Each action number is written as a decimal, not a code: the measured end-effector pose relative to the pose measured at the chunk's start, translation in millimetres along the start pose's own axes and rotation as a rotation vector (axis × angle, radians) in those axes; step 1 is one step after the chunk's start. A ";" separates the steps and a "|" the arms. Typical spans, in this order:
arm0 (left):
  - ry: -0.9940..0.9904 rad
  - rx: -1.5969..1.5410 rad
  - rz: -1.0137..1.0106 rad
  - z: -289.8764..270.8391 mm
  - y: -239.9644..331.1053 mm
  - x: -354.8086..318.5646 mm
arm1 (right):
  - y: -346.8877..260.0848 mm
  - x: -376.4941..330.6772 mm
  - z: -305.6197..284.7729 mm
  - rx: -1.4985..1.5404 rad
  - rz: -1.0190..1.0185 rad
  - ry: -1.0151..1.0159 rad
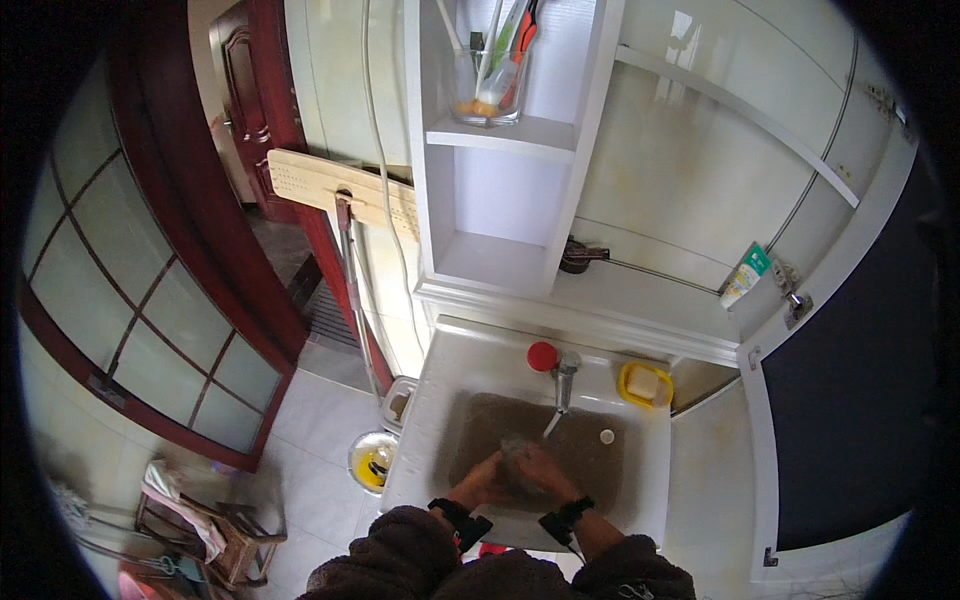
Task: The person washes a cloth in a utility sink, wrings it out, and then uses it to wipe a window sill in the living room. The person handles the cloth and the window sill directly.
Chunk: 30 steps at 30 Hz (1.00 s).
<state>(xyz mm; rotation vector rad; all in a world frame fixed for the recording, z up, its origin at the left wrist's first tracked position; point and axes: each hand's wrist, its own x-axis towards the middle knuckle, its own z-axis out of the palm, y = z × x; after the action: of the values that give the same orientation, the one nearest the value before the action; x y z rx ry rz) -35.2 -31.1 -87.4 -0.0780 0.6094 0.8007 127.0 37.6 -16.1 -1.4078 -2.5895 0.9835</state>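
Note:
Both my hands are inside the white sink [425,400], over or in its brownish, murky water [600,470]. My left hand [480,482] has its fingers curled in toward the right one. Close beside it, my right hand [540,472] is bent round a small greyish, wet-looking thing [514,446], whose kind I cannot make out. The fingertips are partly hidden and blurred. Beyond my hands, a metal faucet [566,372] lets a stream of water fall into the basin. A small round white piece [607,437] shows in the water to the right.
On the sink's back ledge are a red round lid [542,356] and a yellow soap dish [634,397] holding pale soap. Above hangs a white shelf cabinet [500,140] with its dark door [850,400] swung out. A flat mop [345,192] leans at left, above a floor basin [357,462].

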 end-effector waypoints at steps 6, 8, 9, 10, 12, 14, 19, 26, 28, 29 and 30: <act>-0.054 1.265 1.110 52.3 10.9 -38.5 | -70.2 -17.0 -0.6 0.542 -0.063 0.295; 0.073 1.130 0.999 61.3 15.8 -38.9 | -74.9 -16.3 -5.4 0.433 -0.354 0.469; 0.151 0.906 0.846 66.1 14.2 -35.3 | -71.5 -14.2 -7.8 0.309 -0.189 0.449; 0.222 0.683 0.690 71.8 12.4 -30.6 | -64.2 -10.3 -10.9 0.168 -0.057 0.409; 0.342 0.239 0.379 83.8 11.3 -23.6 | -38.2 -2.5 -17.7 0.008 0.106 0.342; 0.236 0.450 0.500 89.2 7.8 -26.6 | -8.2 -1.7 -19.1 -0.028 0.247 0.239; 0.236 0.525 0.490 53.9 14.3 -43.2 | 43.3 -8.1 6.3 0.284 0.567 0.408; 0.147 0.762 0.387 -10.1 9.1 6.5 | 74.3 -6.3 52.3 -0.433 0.094 0.216; 0.157 0.408 0.215 -6.8 0.6 13.8 | 69.1 -3.6 46.4 0.062 0.194 0.247; 0.158 0.231 0.124 -3.1 -2.7 15.9 | 61.1 -2.6 41.8 0.295 0.241 0.254; 0.154 0.052 0.033 0.2 -5.1 16.1 | 49.1 -2.4 37.1 0.426 0.215 0.234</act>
<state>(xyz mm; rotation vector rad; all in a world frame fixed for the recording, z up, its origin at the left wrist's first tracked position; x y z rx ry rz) -23.0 -24.2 -96.8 -0.0829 0.7783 0.8153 153.2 35.9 -71.9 -1.5833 -1.9482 1.2194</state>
